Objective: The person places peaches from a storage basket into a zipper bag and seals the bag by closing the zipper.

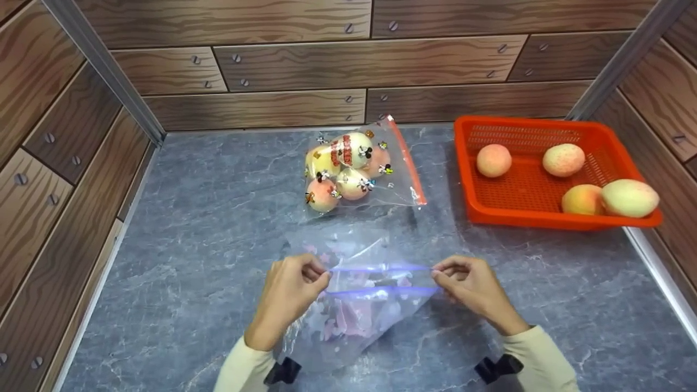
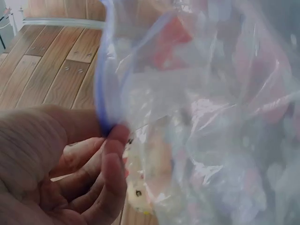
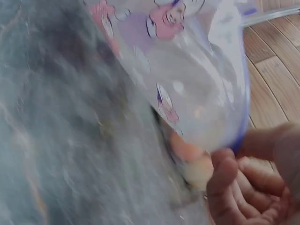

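Note:
Between both hands hangs a clear zip bag (image 1: pixel 354 316) with purple zip edges and pink-and-purple printed figures. The left hand (image 1: pixel 294 291) pinches one end of the zip edge between thumb and fingers; in the left wrist view, the purple strip (image 2: pixel 101 93) runs into that pinch. At the opposite end, the right hand (image 1: pixel 471 286) pinches the other corner, seen up close in the right wrist view, where the bag (image 3: pixel 187 93) drapes from the fingertips. The two purple edges stand apart in the middle, so the mouth gapes. No fruit shows inside this bag.
Beyond the hands lies a filled zip bag (image 1: pixel 403 185) with a red zip strip, holding several peaches (image 1: pixel 321 196). An orange-red plastic basket (image 1: pixel 517 213) at the right holds several more peaches (image 1: pixel 494 160). Wood-patterned walls (image 1: pixel 305 65) enclose the grey marbled table (image 1: pixel 179 245).

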